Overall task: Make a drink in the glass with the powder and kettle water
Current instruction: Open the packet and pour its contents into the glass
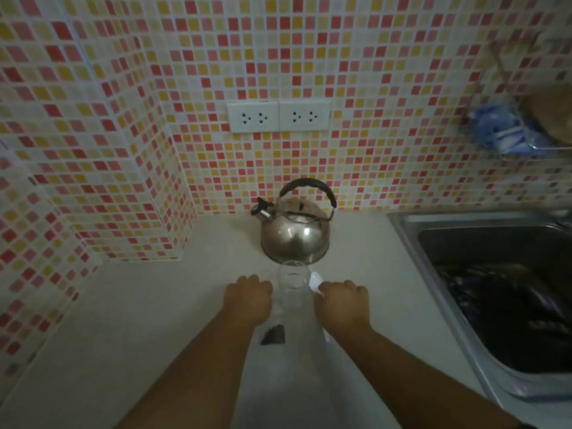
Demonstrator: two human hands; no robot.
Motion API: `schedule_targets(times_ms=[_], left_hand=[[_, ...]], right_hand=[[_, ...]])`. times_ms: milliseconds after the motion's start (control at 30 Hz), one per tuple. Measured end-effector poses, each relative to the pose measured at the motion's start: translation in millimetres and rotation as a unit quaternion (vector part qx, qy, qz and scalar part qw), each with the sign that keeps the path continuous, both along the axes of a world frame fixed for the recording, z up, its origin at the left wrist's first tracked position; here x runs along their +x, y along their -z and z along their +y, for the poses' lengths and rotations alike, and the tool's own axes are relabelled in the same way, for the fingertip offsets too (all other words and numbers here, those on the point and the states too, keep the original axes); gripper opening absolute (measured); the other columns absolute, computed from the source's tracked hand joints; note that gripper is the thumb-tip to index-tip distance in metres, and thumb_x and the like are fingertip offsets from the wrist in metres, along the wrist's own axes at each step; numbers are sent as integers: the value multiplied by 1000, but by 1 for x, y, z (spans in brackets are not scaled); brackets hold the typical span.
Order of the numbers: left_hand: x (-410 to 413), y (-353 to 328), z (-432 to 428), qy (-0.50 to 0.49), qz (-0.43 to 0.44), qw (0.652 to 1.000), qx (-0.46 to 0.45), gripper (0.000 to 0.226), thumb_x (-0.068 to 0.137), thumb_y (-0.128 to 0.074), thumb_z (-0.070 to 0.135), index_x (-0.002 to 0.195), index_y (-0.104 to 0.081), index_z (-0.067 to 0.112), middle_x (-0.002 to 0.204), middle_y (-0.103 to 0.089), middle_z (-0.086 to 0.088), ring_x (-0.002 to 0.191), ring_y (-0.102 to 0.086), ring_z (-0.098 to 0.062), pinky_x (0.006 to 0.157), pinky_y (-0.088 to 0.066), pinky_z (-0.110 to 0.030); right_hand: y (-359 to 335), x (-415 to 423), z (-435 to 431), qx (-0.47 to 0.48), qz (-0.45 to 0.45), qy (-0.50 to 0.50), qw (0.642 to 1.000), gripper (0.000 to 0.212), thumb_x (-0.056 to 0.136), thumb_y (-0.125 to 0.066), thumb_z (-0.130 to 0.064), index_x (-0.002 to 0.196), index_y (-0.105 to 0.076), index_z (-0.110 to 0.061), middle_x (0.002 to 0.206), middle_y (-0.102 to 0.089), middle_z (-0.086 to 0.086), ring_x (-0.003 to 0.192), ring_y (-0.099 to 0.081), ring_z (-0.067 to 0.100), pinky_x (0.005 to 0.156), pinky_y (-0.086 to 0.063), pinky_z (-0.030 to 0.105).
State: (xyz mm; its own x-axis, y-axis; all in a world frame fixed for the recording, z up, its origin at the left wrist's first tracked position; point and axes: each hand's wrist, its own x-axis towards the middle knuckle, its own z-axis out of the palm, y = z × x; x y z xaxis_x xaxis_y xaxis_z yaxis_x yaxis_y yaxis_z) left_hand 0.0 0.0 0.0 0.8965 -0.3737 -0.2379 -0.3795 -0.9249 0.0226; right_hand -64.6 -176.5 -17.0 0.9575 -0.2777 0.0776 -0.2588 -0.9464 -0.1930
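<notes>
While the left hand (247, 297) (grip curled together) flanks the glass (292, 284), the right hand (343, 301) apparently clamps a spoon (315, 281).

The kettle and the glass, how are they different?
The kettle is shiny metal that you cannot see through; the glass is clear. The kettle is wide and round with a black handle on top; the glass is narrow with no handle. The kettle stands alone by the tiled wall; the glass sits between the left hand and the right hand. Both stand upright on the counter.
</notes>
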Motion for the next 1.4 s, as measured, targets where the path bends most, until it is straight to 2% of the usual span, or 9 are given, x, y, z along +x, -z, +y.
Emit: schedule_targets(times_ms=[133, 400, 467, 533, 667, 967, 1100, 1300, 1400], left_hand=[[-5, 22, 3, -7, 47, 998, -33, 34, 87, -45, 23, 119, -56, 25, 122, -52, -8, 113, -48, -28, 91, -44, -37], [-4, 21, -1, -81, 113, 977, -164, 19, 79, -50, 9, 75, -61, 24, 103, -67, -9, 95, -61, -26, 76, -46, -26], [-5, 14, 0, -126, 150, 958, -209, 18, 78, -54, 8, 79, -68, 20, 100, -70, -8, 95, -64, -24, 76, -46, -21], [-8, 9, 1, -195, 201, 911, -302, 16, 77, -57, 2, 77, -71, 11, 88, -71, -12, 88, -68, -27, 77, -54, -26], [-25, -1, 1, -344, 362, 699, -513, 22, 75, -52, -17, 68, -63, 0, 53, -64, -9, 45, -61, -15, 47, -55, -23], [-40, 2, 3, -319, 352, 716, -512, 11, 74, -69, 1, 85, -71, 1, 60, -60, -7, 41, -51, -7, 43, -42, -16], [-41, 2, 1, -309, 332, 716, -530, 8, 68, -75, 2, 66, -68, 7, 51, -63, -6, 42, -52, -10, 42, -42, -16], [-43, 2, 4, -278, 295, 753, -519, 12, 65, -76, 4, 73, -67, 2, 67, -65, -17, 44, -52, -11, 42, -43, -17], [-42, 4, 5, -254, 297, 761, -518, 16, 66, -77, 5, 63, -63, 10, 61, -66, -10, 44, -54, -9, 44, -43, -17]], right_hand=[[17, -8, 7, -43, 14, -15, 999, 23, 85, -42, -29, 87, -64, -21, 86, -69, 1, 83, -56, 22, 69, -25, 33], [25, -7, 19, 5, -10, -52, 999, 27, 85, -40, -30, 78, -64, -21, 79, -68, 2, 81, -52, 24, 68, -23, 32], [24, -5, 23, 42, -9, -53, 998, 25, 83, -42, -29, 79, -65, -21, 80, -68, 2, 84, -51, 24, 68, -23, 32], [22, -4, 28, 91, 1, -49, 995, 20, 81, -48, -32, 83, -67, -25, 84, -69, 1, 89, -51, 24, 68, -24, 31], [16, -4, 33, 172, 37, -28, 984, 19, 75, -57, -35, 90, -68, -31, 92, -71, -1, 94, -54, 23, 73, -35, 29], [0, -9, 32, 433, 55, 20, 899, 10, 74, -67, -29, 77, -74, -23, 83, -73, -3, 84, -65, 10, 69, -44, 15], [-5, -11, 34, 483, 32, 55, 873, 4, 66, -73, -25, 65, -69, -23, 77, -72, -2, 79, -65, 12, 73, -48, 22], [-11, -13, 33, 519, 45, 42, 853, 7, 66, -74, -22, 60, -71, -21, 64, -70, -7, 65, -63, 5, 63, -46, 16], [-14, -14, 33, 517, 47, 25, 855, 8, 67, -73, -22, 60, -72, -20, 61, -68, -7, 63, -62, 5, 63, -47, 18]])
